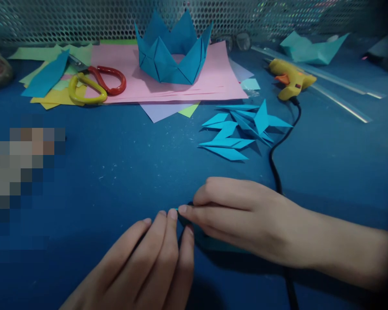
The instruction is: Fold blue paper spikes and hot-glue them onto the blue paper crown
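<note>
My left hand point(158, 258) and my right hand point(245, 215) meet over the near part of the blue table. Between their fingertips is a piece of blue-green folded paper point(220, 245), mostly hidden under the right hand and in shadow. Its edge is pinched by both hands, the left from the near side and the right from above. Beyond the right hand lies a loose pile of folded blue paper pieces point(236, 129), pointed and narrow. Further back, a blue paper crown point(173, 64) of joined folded pieces stands upright on pink paper sheets point(226, 82).
Scissors point(97, 86) with red and yellow handles rest on coloured papers at back left. A yellow glue gun point(291, 77) trails a black cord point(274, 168) past my right hand. Clear glue sticks point(339, 103) and a pale folded paper point(313, 47) lie behind. A perforated metal panel point(67, 21) closes the back.
</note>
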`<state>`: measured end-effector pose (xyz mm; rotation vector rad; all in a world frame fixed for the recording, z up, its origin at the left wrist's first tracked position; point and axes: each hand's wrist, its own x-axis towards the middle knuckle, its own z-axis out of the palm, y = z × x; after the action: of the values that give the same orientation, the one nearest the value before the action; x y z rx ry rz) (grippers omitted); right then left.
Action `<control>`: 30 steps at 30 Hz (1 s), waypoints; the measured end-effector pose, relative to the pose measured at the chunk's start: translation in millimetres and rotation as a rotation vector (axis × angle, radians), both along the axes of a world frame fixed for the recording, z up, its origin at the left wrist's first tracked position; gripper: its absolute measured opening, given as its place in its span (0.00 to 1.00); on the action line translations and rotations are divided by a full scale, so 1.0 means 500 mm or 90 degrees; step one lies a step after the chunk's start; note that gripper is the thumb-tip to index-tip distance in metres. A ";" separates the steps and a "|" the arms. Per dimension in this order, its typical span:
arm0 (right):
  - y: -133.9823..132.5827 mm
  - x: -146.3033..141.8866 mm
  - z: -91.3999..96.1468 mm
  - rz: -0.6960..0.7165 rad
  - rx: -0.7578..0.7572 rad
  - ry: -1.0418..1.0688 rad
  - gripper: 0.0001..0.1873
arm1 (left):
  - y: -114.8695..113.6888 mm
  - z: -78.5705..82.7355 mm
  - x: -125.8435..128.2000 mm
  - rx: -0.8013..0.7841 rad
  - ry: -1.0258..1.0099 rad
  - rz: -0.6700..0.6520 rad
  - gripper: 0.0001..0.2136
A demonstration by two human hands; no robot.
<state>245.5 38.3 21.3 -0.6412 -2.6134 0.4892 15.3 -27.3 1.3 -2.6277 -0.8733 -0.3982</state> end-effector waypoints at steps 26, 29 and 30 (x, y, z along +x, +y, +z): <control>0.044 0.035 0.028 0.098 -0.120 -0.037 0.15 | 0.012 0.008 0.002 -0.043 -0.018 -0.036 0.18; 0.037 0.027 0.033 0.077 -0.042 -0.102 0.24 | 0.017 0.009 0.003 -0.030 0.012 -0.065 0.18; 0.035 0.024 0.035 0.071 -0.021 -0.117 0.26 | 0.018 0.008 0.004 -0.031 0.014 -0.071 0.18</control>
<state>257.5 55.6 38.5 -0.5774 -2.8324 0.5313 17.5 -18.4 5.5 -2.7278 -0.7407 -0.3806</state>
